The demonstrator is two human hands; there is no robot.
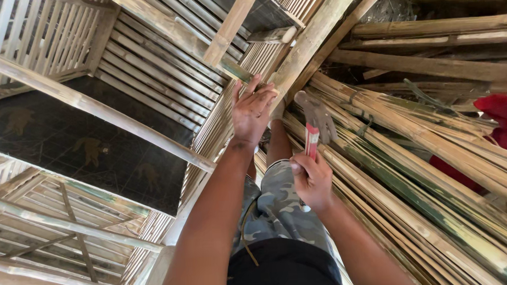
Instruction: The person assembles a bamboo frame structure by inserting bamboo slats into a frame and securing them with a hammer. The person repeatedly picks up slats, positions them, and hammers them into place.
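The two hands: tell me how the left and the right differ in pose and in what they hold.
The left hand reaches farther out, fingers spread flat against a bamboo slat of the frame; the right hand stays nearer the body. The left hand grips nothing, while the right hand is closed around a red-and-white tool handle. Both are bare and work over the same bamboo frame.

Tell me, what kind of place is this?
Probably a bamboo workshop. Split bamboo poles lie piled, slatted bamboo frames stand alongside, and the right hand holds a red-handled tool.
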